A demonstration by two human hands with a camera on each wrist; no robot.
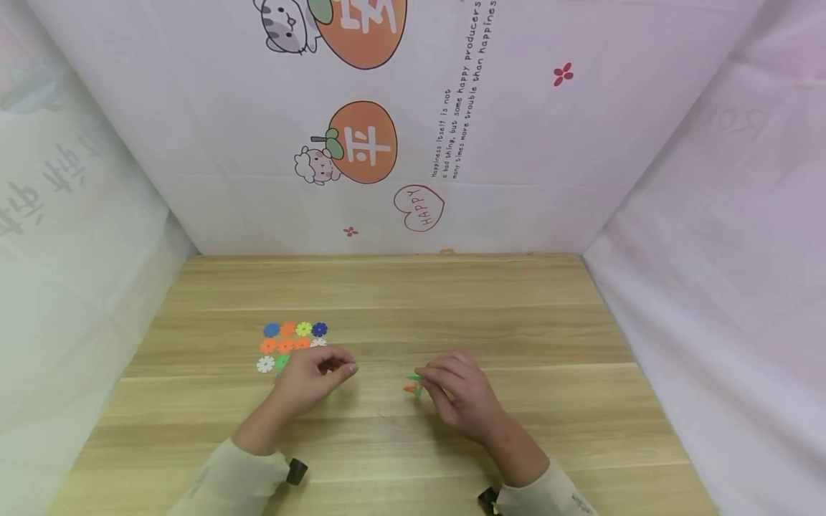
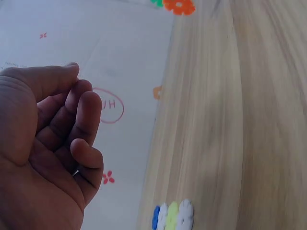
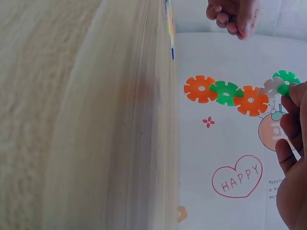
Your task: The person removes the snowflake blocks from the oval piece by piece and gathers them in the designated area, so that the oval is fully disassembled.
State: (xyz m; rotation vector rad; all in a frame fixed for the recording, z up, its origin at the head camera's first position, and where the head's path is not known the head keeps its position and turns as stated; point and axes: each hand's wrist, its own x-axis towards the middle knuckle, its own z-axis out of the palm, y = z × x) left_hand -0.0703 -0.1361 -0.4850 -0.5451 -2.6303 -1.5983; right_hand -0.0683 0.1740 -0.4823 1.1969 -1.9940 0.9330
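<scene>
Chain (image 3: pixel 240 93) of interlocked snowflake discs, orange and green alternating with a pale disc near the held end: pinched at its green end by the fingers (image 3: pixel 292 120) of the right hand (image 1: pixel 461 394), which holds it just above the counter (image 1: pixel 516 322). In the head view only its green and orange tips (image 1: pixel 413 383) show left of that hand. Right grip: pinching the chain.

Left hand (image 1: pixel 312 376): hovers over the counter, at the near right edge of the disc group. Left grip: fingers (image 2: pixel 86 115) curled toward the thumb, holding nothing visible.

Loose discs (image 1: pixel 290 344): lie flat in rows on the counter, blue, orange, yellow-green, white and green. The chain is well apart from them, to their right
</scene>
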